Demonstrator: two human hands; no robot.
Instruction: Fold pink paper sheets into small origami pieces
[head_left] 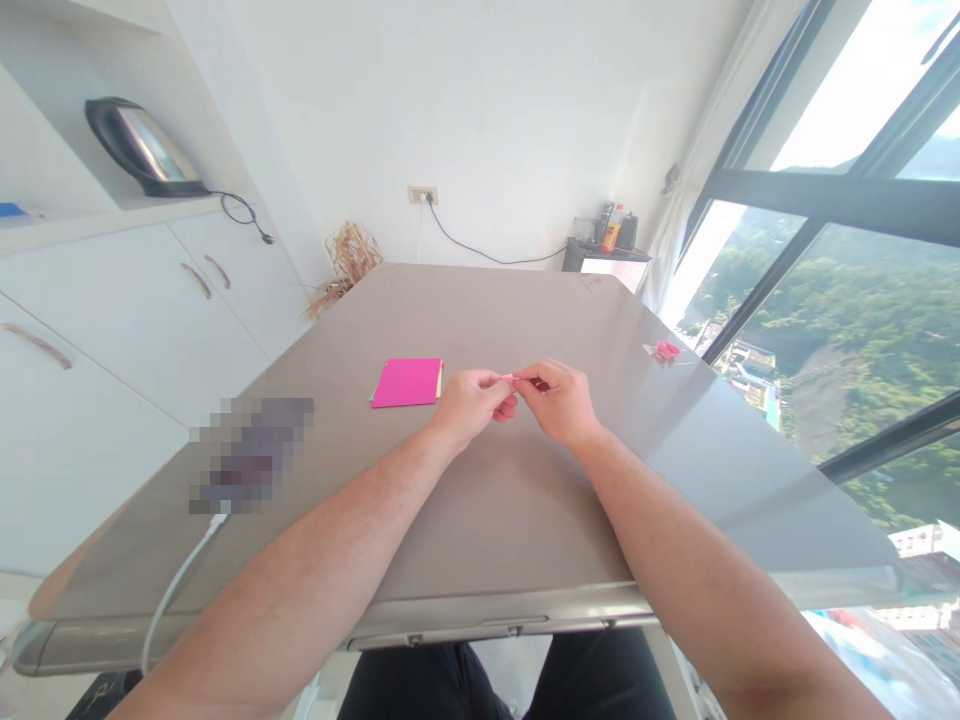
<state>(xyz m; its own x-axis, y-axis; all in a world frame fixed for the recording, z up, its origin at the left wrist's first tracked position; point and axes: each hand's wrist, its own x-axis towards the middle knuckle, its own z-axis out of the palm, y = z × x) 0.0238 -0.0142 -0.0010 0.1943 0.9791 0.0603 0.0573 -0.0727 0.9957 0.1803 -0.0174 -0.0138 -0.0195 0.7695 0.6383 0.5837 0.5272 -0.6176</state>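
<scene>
Above the middle of the table, my left hand (474, 402) and my right hand (559, 398) meet at the fingertips. Both pinch a small piece of pink paper (508, 377), most of which is hidden behind the fingers, so its exact shape does not show. Just left of my left hand lies a stack of square coloured paper (407, 383), bright pink on top with green and yellow edges peeking out. Off to the right, near the window side, rests a small crumpled-looking pink paper piece (667, 350).
A blurred-out device (255, 455) with a white cable (180, 565) lies on the table (495, 310) at left. Dried stalks (351, 255) stand beyond the far left corner. A small cabinet (606, 258) holding bottles is at the back right. Windows line the right side.
</scene>
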